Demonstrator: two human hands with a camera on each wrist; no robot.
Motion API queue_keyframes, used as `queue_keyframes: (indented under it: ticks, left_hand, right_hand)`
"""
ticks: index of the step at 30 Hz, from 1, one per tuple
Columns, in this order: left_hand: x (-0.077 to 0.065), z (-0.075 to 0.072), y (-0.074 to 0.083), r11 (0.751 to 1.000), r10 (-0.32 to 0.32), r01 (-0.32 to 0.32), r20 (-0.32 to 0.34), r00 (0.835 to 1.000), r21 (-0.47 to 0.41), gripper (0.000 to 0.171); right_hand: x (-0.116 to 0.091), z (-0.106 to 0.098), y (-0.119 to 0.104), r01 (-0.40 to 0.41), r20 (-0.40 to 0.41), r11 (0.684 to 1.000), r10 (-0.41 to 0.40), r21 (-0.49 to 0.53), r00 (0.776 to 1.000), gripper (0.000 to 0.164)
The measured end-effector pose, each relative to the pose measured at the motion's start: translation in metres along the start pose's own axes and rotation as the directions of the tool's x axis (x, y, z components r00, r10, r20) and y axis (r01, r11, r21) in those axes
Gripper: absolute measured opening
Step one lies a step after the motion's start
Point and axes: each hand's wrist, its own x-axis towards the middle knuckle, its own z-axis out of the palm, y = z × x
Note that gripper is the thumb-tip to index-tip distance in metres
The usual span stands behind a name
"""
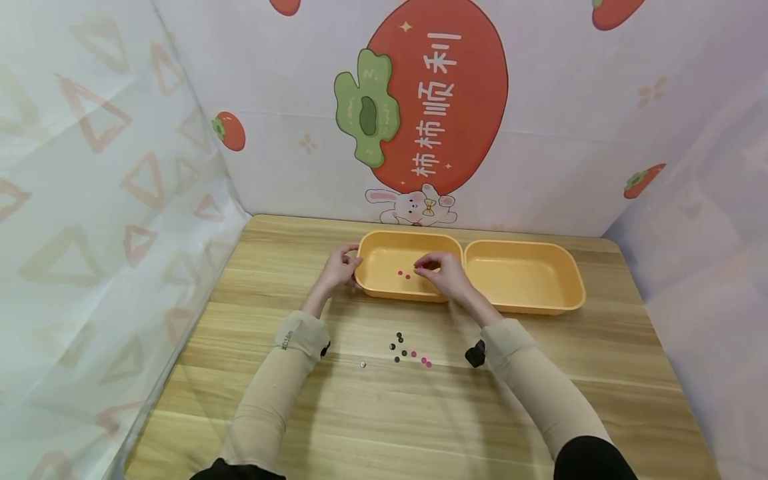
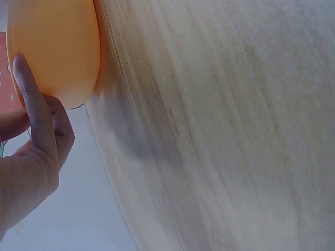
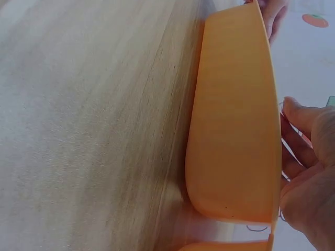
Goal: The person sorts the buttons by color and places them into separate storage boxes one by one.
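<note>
While gripping the oblong orange plastic tray (image 1: 384,252) with left hand (image 1: 339,269), lower the tiny round pink piece (image 1: 418,267), pinched in fingers of right hand (image 1: 445,273), before release.

Printed hangings (image 1: 294,180) around a wooden table (image 1: 360,427) suggest a screened-off booth.

The right grip (image 3: 316,175) shows beyond the wall of an orange tray (image 3: 233,120).

2 smooth plastic trays (image 1: 384,259) (image 1: 522,275), wood-grain table (image 1: 372,427)
</note>
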Motion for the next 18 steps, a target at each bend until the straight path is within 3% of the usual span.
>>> queue_keyframes:
  ticks: [6, 18]
  left_hand:
    - [0.000, 0.001, 0.000, 1.000, -0.002, 0.002, -0.008, 1.000, 0.017, 0.049]
    - [0.002, 0.000, -0.002, 1.000, -0.014, 0.014, -0.004, 1.000, 0.010, 0.049]
  right_hand:
    - [0.012, 0.002, 0.001, -0.063, 0.009, 0.998, 0.063, -0.015, 0.998, 0.017]
    - [0.028, 0.009, 0.008, -0.086, 0.027, 0.994, 0.088, -0.070, 0.996, 0.017]
